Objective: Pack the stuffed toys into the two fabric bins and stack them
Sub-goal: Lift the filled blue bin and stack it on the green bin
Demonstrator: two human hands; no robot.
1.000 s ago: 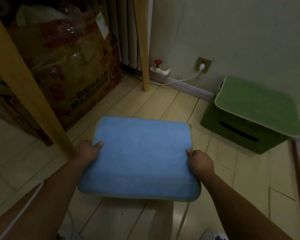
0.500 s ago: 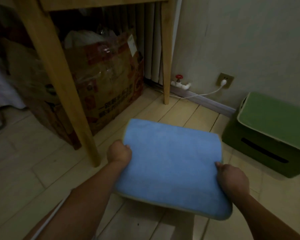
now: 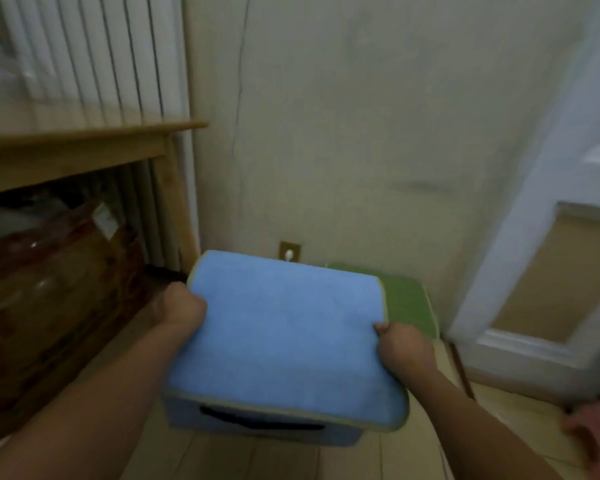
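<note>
A blue fabric bin point(image 3: 284, 337) with its lid closed hangs in the air in front of me, its dark handle slot on the near face. My left hand point(image 3: 179, 310) grips its left side and my right hand point(image 3: 400, 344) grips its right side. Behind it, partly hidden, the green fabric bin point(image 3: 407, 303) stands on the floor against the wall with its lid closed. The blue bin overlaps the green one's left part in view. No stuffed toys show.
A wooden table point(image 3: 84, 147) stands at the left with a brown cardboard box point(image 3: 49, 289) under it. A white radiator point(image 3: 94, 53) is behind. A wall socket point(image 3: 289, 252) sits above the blue bin. A white door point(image 3: 551, 237) is at the right.
Both hands have carried the blue bin up and to the right, toward the green bin, so that it now covers part of it. The view has risen and turned right.
</note>
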